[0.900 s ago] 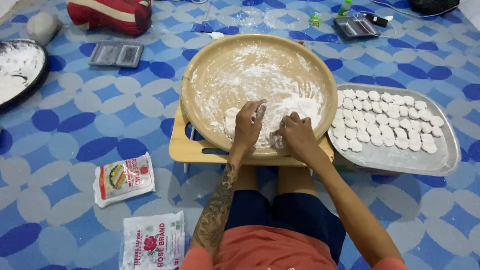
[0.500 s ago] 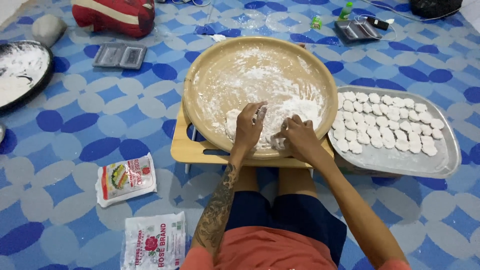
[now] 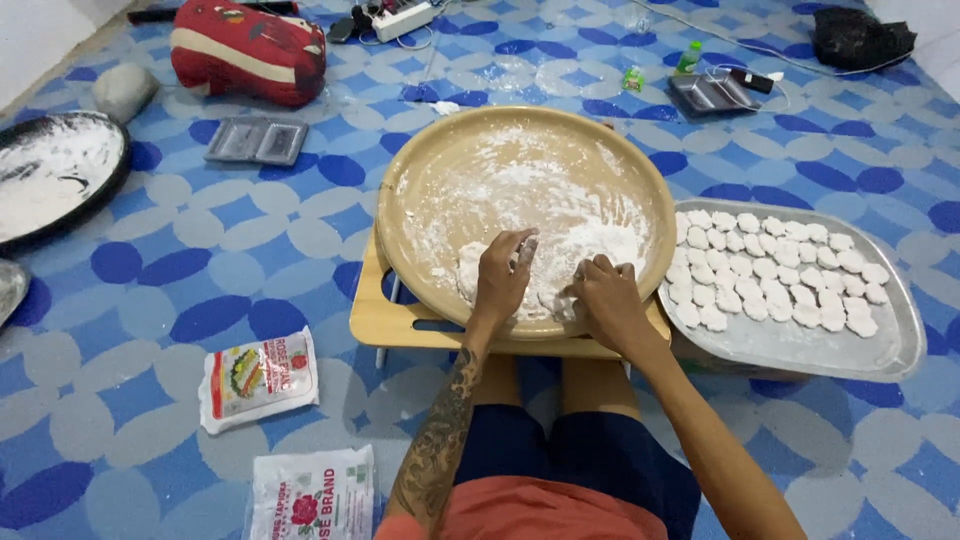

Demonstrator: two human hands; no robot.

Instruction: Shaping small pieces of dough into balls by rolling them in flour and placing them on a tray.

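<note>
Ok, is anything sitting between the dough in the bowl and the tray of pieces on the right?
Nothing visible. The dough lies under both hands, left hand and right hand, in the bowl. The tray sits right beside the bowl's right rim, with its near part bare.

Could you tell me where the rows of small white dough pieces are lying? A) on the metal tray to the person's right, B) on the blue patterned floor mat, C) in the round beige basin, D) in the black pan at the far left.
A: the white dough pieces sit in rows on the metal tray, right of the beige basin.

Blue-and-grey patterned floor mat [image 3: 190,260]
</note>
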